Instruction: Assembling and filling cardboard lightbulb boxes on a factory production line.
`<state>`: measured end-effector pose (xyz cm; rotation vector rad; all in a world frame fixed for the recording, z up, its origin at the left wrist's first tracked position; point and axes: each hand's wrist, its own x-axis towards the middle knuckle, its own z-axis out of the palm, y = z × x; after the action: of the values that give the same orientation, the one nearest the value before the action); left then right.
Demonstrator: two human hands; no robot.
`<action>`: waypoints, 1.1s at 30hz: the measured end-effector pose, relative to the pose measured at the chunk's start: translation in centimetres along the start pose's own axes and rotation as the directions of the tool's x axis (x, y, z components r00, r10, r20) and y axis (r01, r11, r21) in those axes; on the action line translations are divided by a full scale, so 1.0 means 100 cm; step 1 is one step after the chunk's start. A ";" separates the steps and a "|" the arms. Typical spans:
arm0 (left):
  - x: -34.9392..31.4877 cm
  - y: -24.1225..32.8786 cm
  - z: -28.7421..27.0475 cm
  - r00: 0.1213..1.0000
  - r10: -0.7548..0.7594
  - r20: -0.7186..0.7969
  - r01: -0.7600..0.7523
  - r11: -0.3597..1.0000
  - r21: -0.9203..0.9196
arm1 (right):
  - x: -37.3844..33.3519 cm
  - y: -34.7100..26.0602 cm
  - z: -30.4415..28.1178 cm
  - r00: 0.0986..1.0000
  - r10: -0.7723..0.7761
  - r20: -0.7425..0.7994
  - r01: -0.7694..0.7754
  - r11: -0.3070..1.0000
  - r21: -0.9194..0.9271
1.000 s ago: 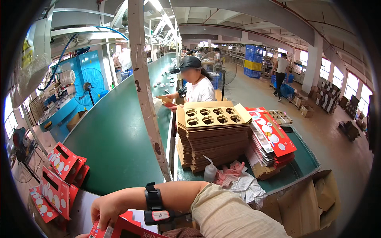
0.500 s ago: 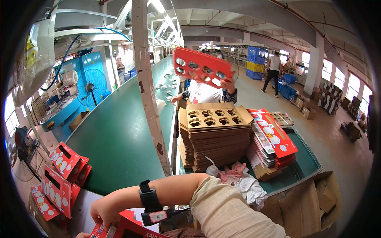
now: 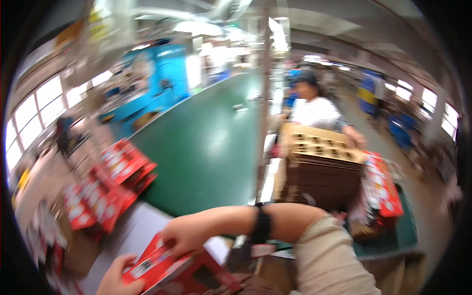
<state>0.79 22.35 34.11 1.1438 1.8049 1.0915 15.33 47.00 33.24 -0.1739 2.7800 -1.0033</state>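
At the lower edge, a red printed carton [image 3: 196,275] with a dark window lies tilted between my hands. My left hand [image 3: 120,278] grips its near left end, thumb and fingers pressed against it. My right hand [image 3: 189,233] reaches across from the right, its curled fingers on the upper end of the same carton by a flap. A black band [image 3: 260,223] circles my right wrist. Motion blur hides the exact fingertip contact. Beneath the carton is a pale work surface [image 3: 142,226].
Several red cartons [image 3: 125,164] are piled at the left. A green conveyor belt [image 3: 206,147] runs away beyond my arms. On the right stands a tall stack of brown cardboard inserts [image 3: 322,174], beside red flat cartons [image 3: 386,191]. A co-worker [image 3: 314,113] stands behind the stack.
My view has swung left, shifting the scene rightward. The carton and both hands show more fully. The co-worker's raised red sheet with holes is out of sight; their hand is now by the stack.
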 end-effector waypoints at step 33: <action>-0.043 -0.030 0.063 0.932 0.363 -0.008 -0.351 0.905 0.239 | -0.018 -0.083 -0.018 0.966 0.020 0.259 0.050 0.964 -0.260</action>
<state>6.93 19.33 29.54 1.6533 1.8455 1.1406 17.15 42.05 40.17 -0.3376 2.6587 -0.5591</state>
